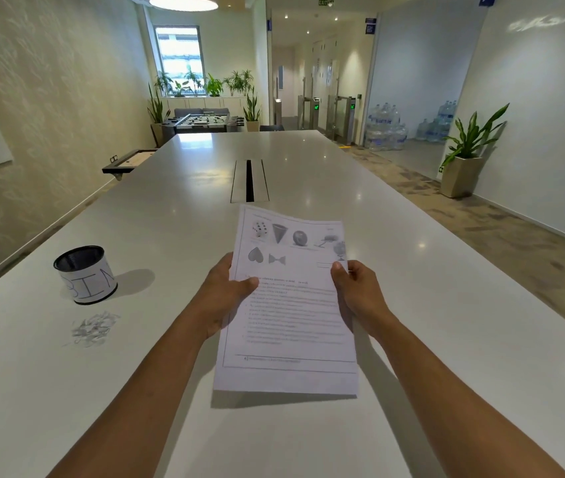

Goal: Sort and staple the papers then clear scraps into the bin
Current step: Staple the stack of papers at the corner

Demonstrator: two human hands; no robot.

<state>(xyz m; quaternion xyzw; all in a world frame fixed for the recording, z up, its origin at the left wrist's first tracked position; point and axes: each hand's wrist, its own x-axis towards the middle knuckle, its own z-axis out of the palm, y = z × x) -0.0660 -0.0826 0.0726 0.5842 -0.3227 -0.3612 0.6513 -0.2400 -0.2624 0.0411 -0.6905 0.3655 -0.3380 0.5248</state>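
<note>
I hold a printed stack of papers [291, 312] above the white table [446, 322], its lower edge lifted and casting a shadow. The top sheet shows small pictures and lines of text. My left hand [229, 294] grips the left edge, thumb on top. My right hand [357, 291] pinches the right edge. To the left stands a small black mesh cup [84, 274] with a white label reading BIN. A pile of small paper scraps [93, 329] lies on the table just in front of it. No stapler is in view.
A cable slot [249, 181] runs along the table's middle beyond the papers. A potted plant [467, 157] stands on the floor at right. A foosball table [201, 122] and water bottles [388, 129] are far off.
</note>
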